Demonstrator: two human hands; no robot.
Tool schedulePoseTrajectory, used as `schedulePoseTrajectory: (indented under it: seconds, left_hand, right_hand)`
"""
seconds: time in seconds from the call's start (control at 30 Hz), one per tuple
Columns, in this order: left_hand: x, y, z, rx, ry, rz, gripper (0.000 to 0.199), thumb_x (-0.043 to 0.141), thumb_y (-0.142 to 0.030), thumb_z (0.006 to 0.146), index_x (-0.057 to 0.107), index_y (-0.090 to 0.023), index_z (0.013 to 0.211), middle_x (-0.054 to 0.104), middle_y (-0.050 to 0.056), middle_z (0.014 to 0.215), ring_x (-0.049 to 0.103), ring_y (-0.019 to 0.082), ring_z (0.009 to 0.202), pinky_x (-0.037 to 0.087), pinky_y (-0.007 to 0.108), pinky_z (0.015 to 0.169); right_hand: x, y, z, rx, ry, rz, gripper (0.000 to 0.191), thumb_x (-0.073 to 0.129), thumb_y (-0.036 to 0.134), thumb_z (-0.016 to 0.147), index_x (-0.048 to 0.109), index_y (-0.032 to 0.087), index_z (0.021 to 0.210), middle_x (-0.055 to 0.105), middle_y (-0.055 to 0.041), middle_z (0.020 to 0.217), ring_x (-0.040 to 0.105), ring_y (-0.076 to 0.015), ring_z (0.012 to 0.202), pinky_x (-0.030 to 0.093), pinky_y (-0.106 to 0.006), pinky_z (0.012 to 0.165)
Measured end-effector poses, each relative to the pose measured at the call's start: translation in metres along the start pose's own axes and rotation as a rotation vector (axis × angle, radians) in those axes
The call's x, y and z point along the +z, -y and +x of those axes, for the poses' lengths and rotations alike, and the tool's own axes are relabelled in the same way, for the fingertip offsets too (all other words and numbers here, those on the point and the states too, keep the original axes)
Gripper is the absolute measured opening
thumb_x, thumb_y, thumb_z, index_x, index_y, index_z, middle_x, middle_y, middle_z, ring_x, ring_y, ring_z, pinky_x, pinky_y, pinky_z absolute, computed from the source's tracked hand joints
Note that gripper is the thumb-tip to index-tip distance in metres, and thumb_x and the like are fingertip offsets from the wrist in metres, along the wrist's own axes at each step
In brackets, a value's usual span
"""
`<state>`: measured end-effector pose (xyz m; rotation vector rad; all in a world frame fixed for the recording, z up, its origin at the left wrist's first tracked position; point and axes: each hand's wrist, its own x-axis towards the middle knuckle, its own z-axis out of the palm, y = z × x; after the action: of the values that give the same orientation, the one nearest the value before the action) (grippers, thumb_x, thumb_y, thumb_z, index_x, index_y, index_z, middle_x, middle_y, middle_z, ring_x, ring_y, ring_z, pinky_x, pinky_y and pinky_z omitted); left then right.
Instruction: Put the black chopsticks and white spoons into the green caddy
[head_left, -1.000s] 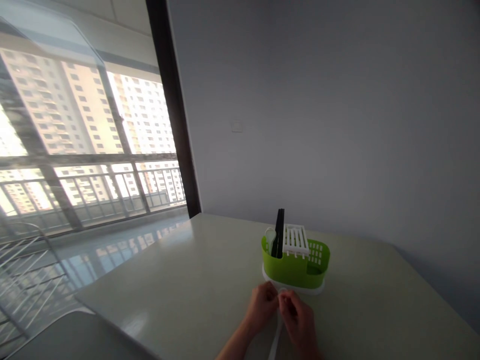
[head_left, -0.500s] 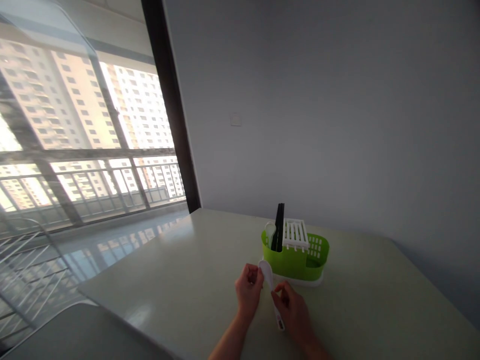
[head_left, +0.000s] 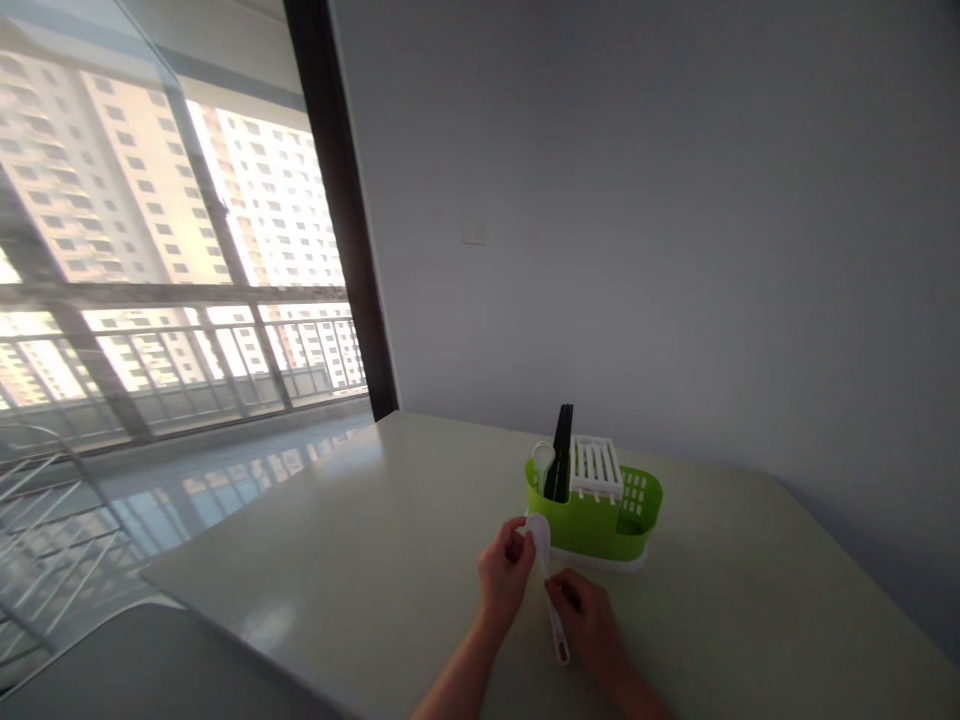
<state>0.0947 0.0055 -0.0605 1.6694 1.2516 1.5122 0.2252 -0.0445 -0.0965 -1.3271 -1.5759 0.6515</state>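
Observation:
A white spoon (head_left: 541,543) is held between both hands in front of the green basket, bowl end up and handle pointing toward me. My left hand (head_left: 506,572) pinches the left edge of its bowl. The fingers of my right hand (head_left: 585,612) are closed on the handle, partway down. Just behind, the green basket (head_left: 585,527) stands on a white base. Black chopsticks (head_left: 559,455) and another spoon (head_left: 543,458) stand upright in its left compartment. A white slatted rack (head_left: 596,466) sits over its middle.
The pale table (head_left: 360,540) extends around the basket, with its left edge running diagonally. A grey chair (head_left: 150,660) is at the lower left. Behind the table are a grey wall and, to the left, glass with a metal drying rack (head_left: 52,540) in front.
Both hands and the spoon have shifted slightly relative to the basket, the left hand a little right and up. The grips look the same. The whole view has moved slightly.

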Motion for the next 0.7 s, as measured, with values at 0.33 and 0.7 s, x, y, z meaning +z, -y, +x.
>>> schedulePoseTrajectory:
  seconds: [0.33, 0.7]
  left_hand:
    - [-0.008, -0.007, 0.002, 0.037, -0.133, 0.071, 0.018, 0.051, -0.035, 0.081, 0.057, -0.018, 0.082, 0.041, -0.008, 0.052, 0.038, 0.006, 0.048, 0.033, 0.015, 0.048]
    - [-0.039, -0.093, 0.105, 0.495, -0.529, 0.185, 0.015, 0.052, -0.031, 0.082, 0.057, -0.018, 0.087, 0.051, -0.006, 0.060, 0.045, 0.006, 0.052, 0.038, 0.015, 0.054]
  right_hand:
    - [-0.004, 0.007, 0.000, 0.007, 0.019, 0.067, 0.036, 0.042, 0.046, 0.089, 0.060, 0.018, 0.075, 0.050, 0.0030, 0.057, 0.045, -0.0126, 0.052, 0.031, -0.023, 0.049]
    - [0.004, -0.003, -0.001, 0.023, 0.031, 0.076, 0.037, 0.041, 0.047, 0.090, 0.061, 0.016, 0.085, 0.050, 0.0035, 0.058, 0.041, -0.0110, 0.051, 0.027, -0.022, 0.048]
